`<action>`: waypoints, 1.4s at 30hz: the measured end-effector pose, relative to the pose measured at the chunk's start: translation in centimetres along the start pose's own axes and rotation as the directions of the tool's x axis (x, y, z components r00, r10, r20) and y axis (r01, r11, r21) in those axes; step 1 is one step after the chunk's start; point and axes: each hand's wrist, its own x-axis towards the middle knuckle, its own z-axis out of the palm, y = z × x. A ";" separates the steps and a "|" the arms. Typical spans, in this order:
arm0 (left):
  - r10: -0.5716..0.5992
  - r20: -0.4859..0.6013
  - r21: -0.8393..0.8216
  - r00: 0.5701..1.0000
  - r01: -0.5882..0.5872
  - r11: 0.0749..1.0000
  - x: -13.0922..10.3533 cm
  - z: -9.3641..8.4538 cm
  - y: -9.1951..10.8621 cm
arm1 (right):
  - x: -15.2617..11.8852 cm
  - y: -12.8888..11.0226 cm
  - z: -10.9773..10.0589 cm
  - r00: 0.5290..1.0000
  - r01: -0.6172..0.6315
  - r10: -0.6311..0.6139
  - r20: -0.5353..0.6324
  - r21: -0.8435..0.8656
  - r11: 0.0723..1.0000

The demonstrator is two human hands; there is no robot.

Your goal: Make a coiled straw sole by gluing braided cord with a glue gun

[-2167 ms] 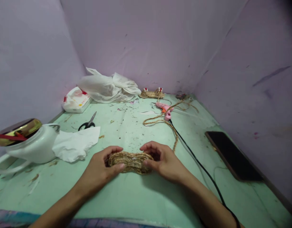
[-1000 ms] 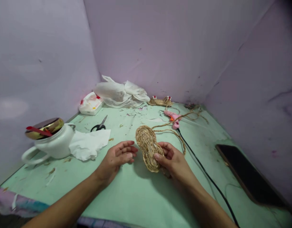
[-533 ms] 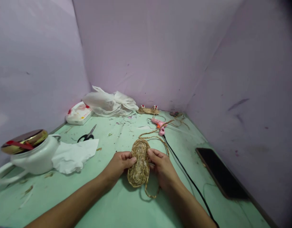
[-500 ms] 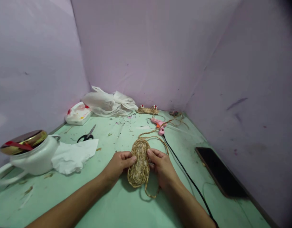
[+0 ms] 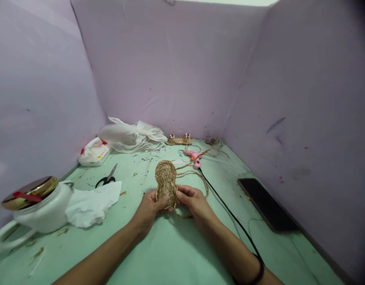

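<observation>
A woven straw sole (image 5: 166, 178), shaped like a figure eight, is held tilted up above the green table, with its broad face toward me. My left hand (image 5: 151, 208) grips its lower left edge, thumb on the face. On the lower right edge, my right hand (image 5: 192, 200) pinches the sole between thumb and fingers. A braided straw cord (image 5: 204, 182) trails from it to the right and back toward the pink glue gun (image 5: 192, 154). A loop of the cord hangs beneath my right hand.
Black scissors (image 5: 107, 178), a white tissue (image 5: 94, 204) and a white pot (image 5: 45, 215) stand on the left. Behind are a plastic bag (image 5: 130, 136) and straw slippers (image 5: 179, 141). A phone (image 5: 267, 204) lies right, beyond the black cable (image 5: 230, 213).
Both hands have slid toward the sole's lower end, and the sole has been raised and tilted upright. The camera view has shifted a little.
</observation>
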 end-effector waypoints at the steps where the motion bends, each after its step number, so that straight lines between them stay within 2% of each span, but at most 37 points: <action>1: -0.002 0.008 -0.007 1.000 0.002 1.000 0.0 0.0 0.0 | 0.1 0.1 -0.1 1.000 0.003 -0.003 -0.008 -0.003 1.000; 8: -0.021 0.030 -0.070 0.999 0.023 0.997 -0.2 0.1 0.9 | 0.4 0.3 -0.8 0.998 -0.010 0.011 -0.058 0.028 1.000; 17: -0.019 -0.053 -0.024 0.998 0.018 1.000 -0.2 -0.4 0.8 | 0.3 0.4 -0.8 1.000 -0.018 0.018 -0.012 0.027 0.999; 25: 0.007 -0.086 -0.014 0.996 -0.008 1.000 -0.3 0.1 1.0 | -0.1 0.6 -0.1 1.000 0.005 -0.004 0.024 -0.030 1.000; 29: 0.059 -0.200 -0.009 0.978 -0.062 0.998 -0.4 0.0 1.3 | -0.2 0.6 0.1 1.000 0.030 -0.030 0.004 -0.025 0.999; 32: 0.138 -0.331 0.036 0.934 -0.133 0.990 -0.4 -0.5 1.7 | -0.2 0.5 0.0 0.999 0.038 -0.038 -0.006 -0.025 0.999; 35: 0.157 -0.387 0.075 0.908 -0.139 0.988 -0.3 -1.2 2.3 | -0.1 0.6 0.0 0.999 0.040 -0.040 -0.016 -0.028 0.999; 42: 0.097 -0.325 0.113 0.941 -0.063 0.992 -0.4 -1.7 3.4 | -0.1 0.7 -0.2 0.999 0.031 -0.031 -0.013 -0.049 0.998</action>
